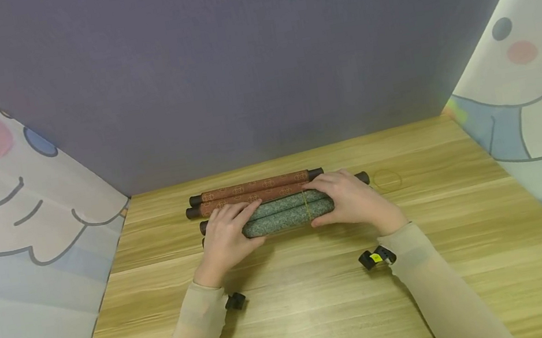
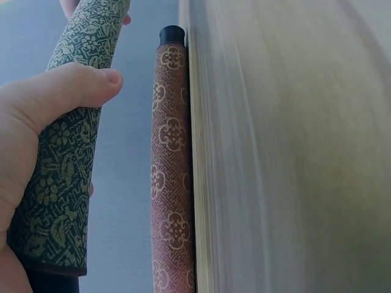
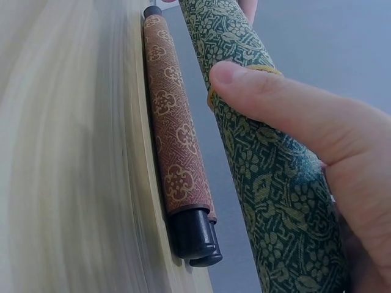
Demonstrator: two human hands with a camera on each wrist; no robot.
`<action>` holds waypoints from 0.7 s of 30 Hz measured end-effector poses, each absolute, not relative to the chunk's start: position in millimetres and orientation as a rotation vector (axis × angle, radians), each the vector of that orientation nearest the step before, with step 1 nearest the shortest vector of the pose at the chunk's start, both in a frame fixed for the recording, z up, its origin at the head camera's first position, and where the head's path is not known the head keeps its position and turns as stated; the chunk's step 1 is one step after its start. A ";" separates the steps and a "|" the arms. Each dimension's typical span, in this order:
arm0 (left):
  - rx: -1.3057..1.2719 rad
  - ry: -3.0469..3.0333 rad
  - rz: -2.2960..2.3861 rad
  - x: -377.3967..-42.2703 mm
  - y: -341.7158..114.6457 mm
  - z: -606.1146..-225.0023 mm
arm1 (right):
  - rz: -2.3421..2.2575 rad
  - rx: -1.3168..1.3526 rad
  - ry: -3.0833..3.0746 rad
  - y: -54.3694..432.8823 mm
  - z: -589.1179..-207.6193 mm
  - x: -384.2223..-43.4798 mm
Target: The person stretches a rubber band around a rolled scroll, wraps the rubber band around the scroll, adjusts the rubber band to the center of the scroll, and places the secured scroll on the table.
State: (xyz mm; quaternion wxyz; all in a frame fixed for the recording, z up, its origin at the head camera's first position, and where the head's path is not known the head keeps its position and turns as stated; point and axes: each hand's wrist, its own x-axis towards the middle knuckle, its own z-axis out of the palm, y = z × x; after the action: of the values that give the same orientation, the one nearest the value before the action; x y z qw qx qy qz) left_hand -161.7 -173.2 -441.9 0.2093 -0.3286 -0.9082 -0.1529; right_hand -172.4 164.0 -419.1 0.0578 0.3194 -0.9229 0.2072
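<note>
Two green patterned scrolls (image 1: 278,214) lie side by side between my hands, raised off the table. My left hand (image 1: 228,231) grips their left end; in the left wrist view its thumb lies across the green brocade (image 2: 67,152). My right hand (image 1: 352,200) grips the other end, thumb beside a thin yellow rubber band (image 3: 264,68) that goes round the green scrolls. Behind them, two reddish-brown scrolls (image 1: 253,191) with gold motifs and black end knobs lie together on the table. My fingers' far sides are hidden by the green scrolls.
A loose rubber band (image 1: 387,179) lies on the wood-grain table (image 1: 303,316) to the right of the scrolls. A grey wall panel (image 1: 257,77) stands at the table's back edge. Cartoon-printed curtains (image 1: 22,229) hang on both sides.
</note>
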 end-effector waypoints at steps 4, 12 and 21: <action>-0.913 -2.531 -0.416 -161.9 -173.3 -442.0 | 0.640 0.974 -2.804 163.0 -419.3 -172.6; -0.917 -2.522 -0.394 -160.6 -171.5 -440.6 | 0.642 1.005 -2.793 160.5 -421.4 -173.3; -0.930 -2.516 -0.381 -160.9 -170.4 -440.8 | 0.639 1.000 -2.803 159.4 -421.5 -172.3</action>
State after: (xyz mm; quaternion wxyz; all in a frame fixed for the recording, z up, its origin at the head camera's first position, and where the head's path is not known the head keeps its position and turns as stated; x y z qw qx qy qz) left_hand -160.9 -170.4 -440.8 0.2146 -0.3353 -0.9070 -0.1372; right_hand -172.3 159.4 -421.5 0.0491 0.3281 -0.9198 0.2097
